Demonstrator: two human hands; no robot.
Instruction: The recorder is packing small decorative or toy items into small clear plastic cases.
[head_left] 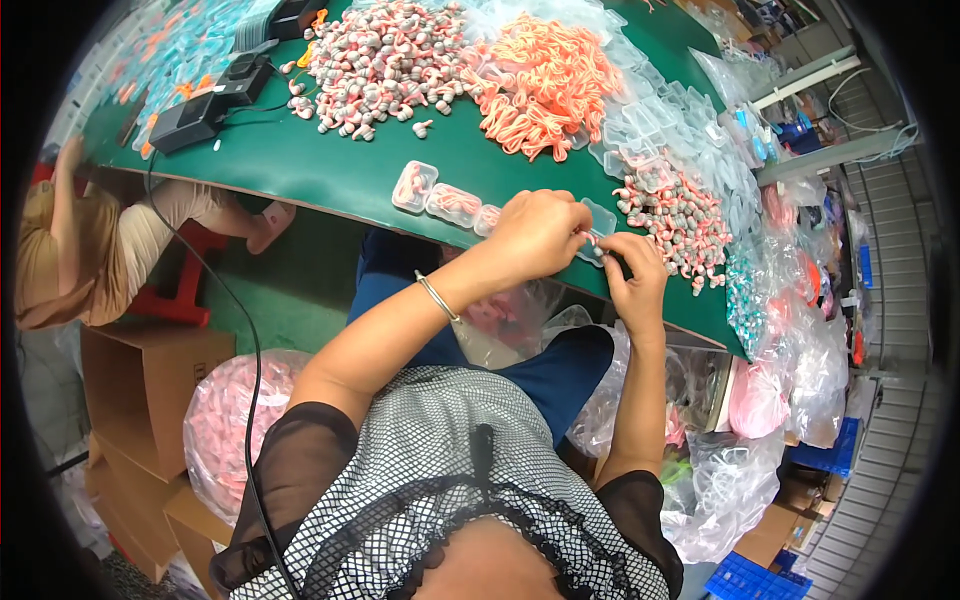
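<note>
My left hand (540, 232) is closed, with its fingertips pinching a small pink-and-grey earplug (597, 248) at the table's near edge. From the other side, the thumb and fingers of my right hand (637, 278) close on the same piece. Behind the fingertips lies a clear plastic case (600, 218), partly hidden by my left hand. To the left of that hand, a row of small clear cases runs along the edge: one case (414, 187) holds pink-and-grey pieces, while another case (454, 204) shows pinkish cord inside.
On the green table (330, 180) are a large heap of earplugs (385, 65), a pile of orange cords (545, 85), a second earplug heap (680, 215) and many clear cases (655, 115). A black cable (225, 285) hangs at left, near a seated person (130, 235).
</note>
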